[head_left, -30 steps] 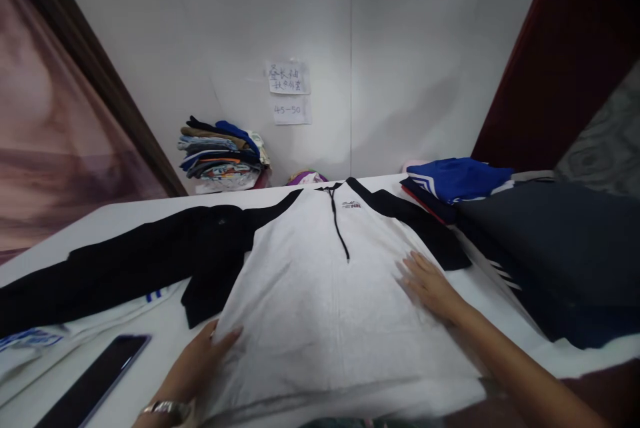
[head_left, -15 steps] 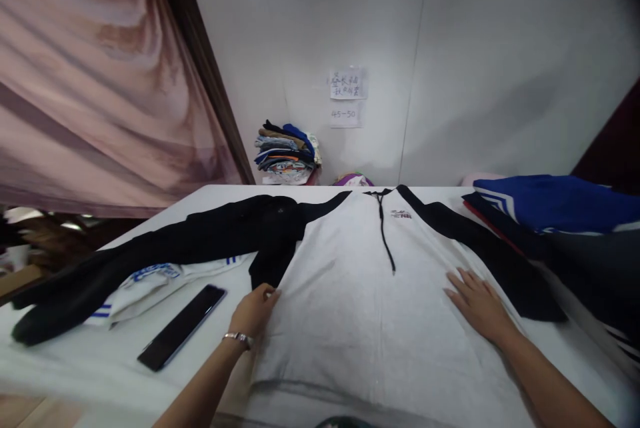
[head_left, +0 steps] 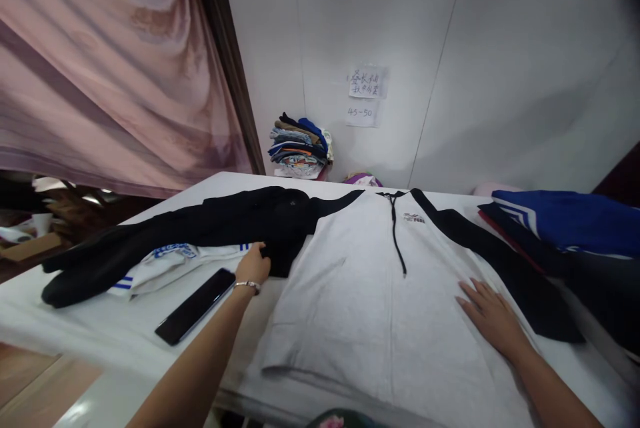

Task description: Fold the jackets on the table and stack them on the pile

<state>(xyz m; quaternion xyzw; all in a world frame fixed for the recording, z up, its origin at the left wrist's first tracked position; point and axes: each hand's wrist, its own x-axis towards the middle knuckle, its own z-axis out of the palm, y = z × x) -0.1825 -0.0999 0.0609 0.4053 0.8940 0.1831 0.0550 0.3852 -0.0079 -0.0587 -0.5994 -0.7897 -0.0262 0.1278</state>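
A light grey zip jacket (head_left: pixel 360 295) with black sleeves lies spread front side up on the table, its collar at the far end and a black cord hanging from the neck. My left hand (head_left: pixel 254 267) is at the jacket's left black sleeve (head_left: pixel 285 251), fingers curled closed on the sleeve's edge. On the right half of the jacket's front, my right hand (head_left: pixel 493 318) rests flat with fingers spread, close to the right black sleeve (head_left: pixel 525 288).
A black garment (head_left: pixel 200 228) and a white garment with blue stripes (head_left: pixel 170 267) lie at left, near a phone (head_left: pixel 195 307). Folded clothes (head_left: pixel 590 221) are heaped at right. Behind the white table (head_left: pixel 210 185) stands a clothes stack (head_left: pixel 297 148) beneath paper signs (head_left: pixel 367 85).
My left hand has left the jacket's side edge and moved away from me to the black sleeve. My right hand stays flat on the jacket. The view has shifted slightly left.
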